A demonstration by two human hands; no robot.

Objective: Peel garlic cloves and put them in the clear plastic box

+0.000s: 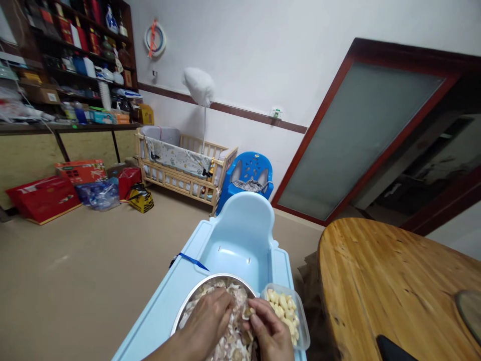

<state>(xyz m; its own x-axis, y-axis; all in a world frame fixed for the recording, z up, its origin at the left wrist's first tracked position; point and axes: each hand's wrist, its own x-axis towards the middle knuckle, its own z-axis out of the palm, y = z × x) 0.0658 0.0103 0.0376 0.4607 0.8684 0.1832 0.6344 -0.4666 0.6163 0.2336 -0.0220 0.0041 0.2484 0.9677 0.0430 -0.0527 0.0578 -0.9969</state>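
A metal bowl (225, 276) full of garlic skins and bits of garlic (236, 346) rests on the tray of a light blue child's seat. My left hand (210, 316) is over the bowl, back upward and fingers curled down; its fingertips and anything in them are hidden. On the bowl's right side, my right hand (271, 328) pinches a garlic clove (248, 313) with some skin on it between thumb and fingers. Beside that hand stands a clear plastic container (305, 331) holding several peeled garlic cloves (283, 306).
The light blue seat (248, 215) has a raised back and a blue strap (193, 260). To the right is a wooden table (379, 271) with a dark flat object (393, 348). Farther off are a blue chair (250, 168), a wooden crib (176, 175) and red bags (45, 198).
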